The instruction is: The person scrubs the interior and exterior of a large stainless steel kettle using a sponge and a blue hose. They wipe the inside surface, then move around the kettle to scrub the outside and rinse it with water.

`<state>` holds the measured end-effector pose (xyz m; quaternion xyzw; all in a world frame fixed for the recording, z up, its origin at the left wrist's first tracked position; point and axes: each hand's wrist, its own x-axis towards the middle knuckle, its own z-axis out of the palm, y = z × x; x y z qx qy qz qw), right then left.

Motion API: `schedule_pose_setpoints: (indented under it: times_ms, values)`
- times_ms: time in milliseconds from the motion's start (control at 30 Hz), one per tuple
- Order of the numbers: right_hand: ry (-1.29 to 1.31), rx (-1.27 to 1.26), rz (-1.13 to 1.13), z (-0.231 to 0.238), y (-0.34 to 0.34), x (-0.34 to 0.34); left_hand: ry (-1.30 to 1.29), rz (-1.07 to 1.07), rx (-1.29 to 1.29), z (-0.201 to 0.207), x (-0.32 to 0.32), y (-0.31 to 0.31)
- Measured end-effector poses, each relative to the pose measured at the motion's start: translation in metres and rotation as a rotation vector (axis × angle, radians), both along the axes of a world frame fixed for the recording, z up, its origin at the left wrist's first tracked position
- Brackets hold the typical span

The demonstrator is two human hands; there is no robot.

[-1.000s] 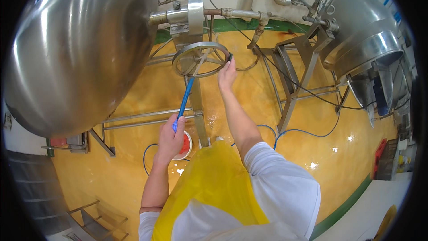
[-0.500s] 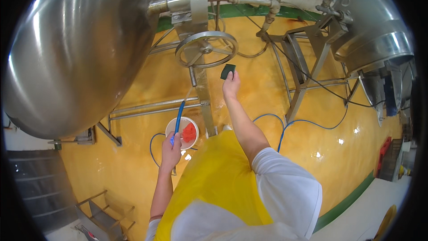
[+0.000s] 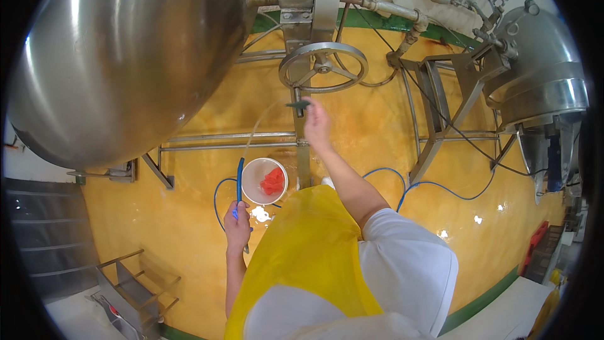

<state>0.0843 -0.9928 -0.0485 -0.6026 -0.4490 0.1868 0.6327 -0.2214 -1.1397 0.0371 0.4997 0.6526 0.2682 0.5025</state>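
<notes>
My left hand (image 3: 238, 230) is closed around a blue hose (image 3: 240, 176) beside a white bucket. A thin arc of water (image 3: 258, 124) leaves the hose tip and curves up toward my right hand. My right hand (image 3: 317, 127) pinches a dark green scouring pad (image 3: 298, 105), which overlaps the grip at the lower edge of a metal handwheel (image 3: 323, 69); whether it presses on the grip I cannot tell. A crumpled red cloth (image 3: 272, 181) lies inside the white bucket (image 3: 246, 184) on the floor.
A large steel kettle (image 3: 132, 56) fills the upper left, its stand legs reaching the wet yellow floor (image 3: 377, 239). Another steel kettle (image 3: 535, 63) on a frame stands at right. Blue hose (image 3: 440, 190) trails over the floor. A metal frame (image 3: 135, 289) is at lower left.
My right hand has brought the pad leftward to the handwheel's grip. The hose tip now points more upright, and the water arc reaches farther. The whole view has shifted somewhat.
</notes>
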Motion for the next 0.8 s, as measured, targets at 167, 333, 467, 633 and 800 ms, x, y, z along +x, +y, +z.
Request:
schedule_pose_setpoints:
  times_ms: [167,333,467,633,800]
  values:
    - [0.743,0.151,-0.137,0.014,0.026,0.029,0.009,-0.030,-0.009,-0.004,-0.005,0.001]
    - [0.430,0.121,-0.249,0.007,0.074,0.033,-0.019,-0.034,0.004,0.004,0.003,0.008]
    - [0.060,-0.130,-0.372,-0.001,0.081,0.031,-0.047,-0.028,-0.004,0.003,-0.004,0.010]
    - [-0.030,-0.150,-0.233,-0.001,0.077,0.034,-0.040,0.014,-0.019,-0.001,-0.005,0.005]
    - [0.035,-0.164,-0.269,0.000,0.076,0.040,-0.015,0.016,-0.006,0.000,-0.002,0.001]
